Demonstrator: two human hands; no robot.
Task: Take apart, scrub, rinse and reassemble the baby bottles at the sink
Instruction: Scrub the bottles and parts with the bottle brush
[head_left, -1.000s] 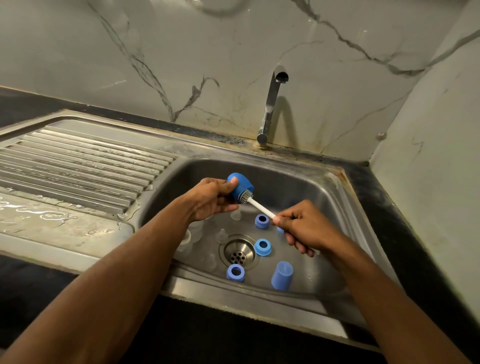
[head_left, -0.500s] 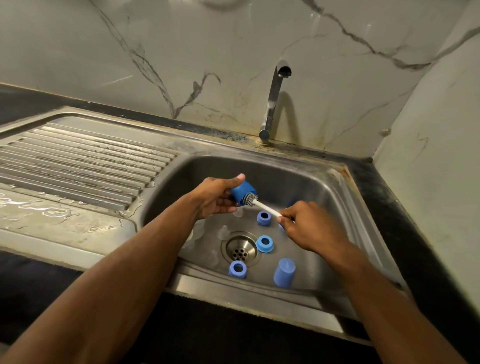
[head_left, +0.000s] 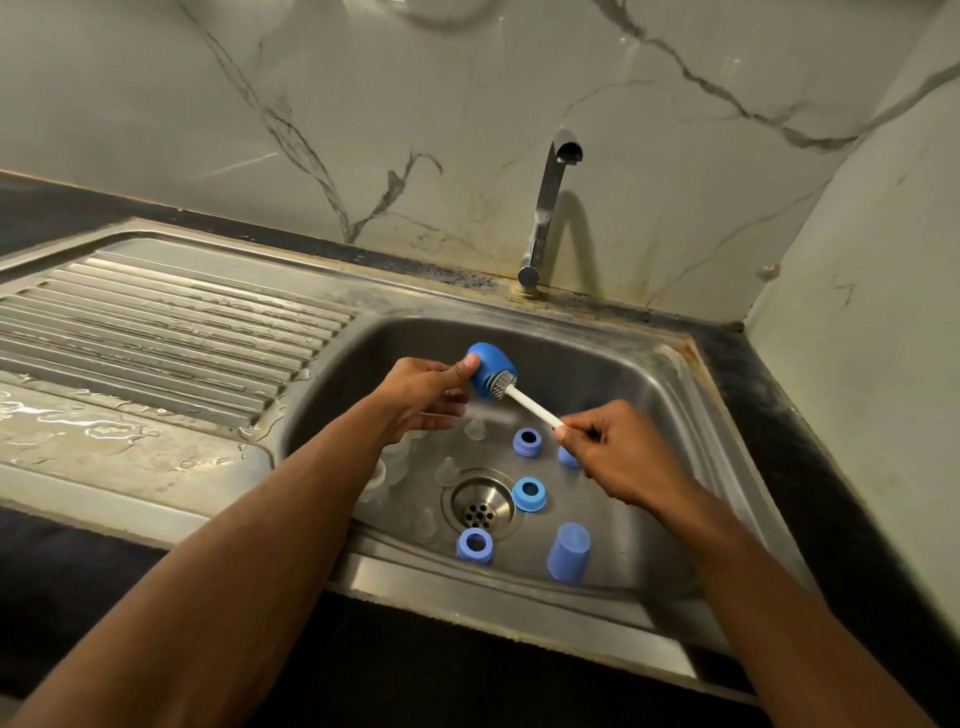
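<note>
Left hand (head_left: 423, 392) grips the rigid, light, wet-slick blue plastic bottle cap (head_left: 491, 370) by its closed end mid-frame over the sink, right hand (head_left: 605, 452) pinching the white-handled bristle brush (head_left: 524, 402) inside it.

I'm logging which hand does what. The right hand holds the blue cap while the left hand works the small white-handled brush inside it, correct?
Hands are swapped. The head view shows the left hand holding the blue cap and the right hand working the brush.
</note>
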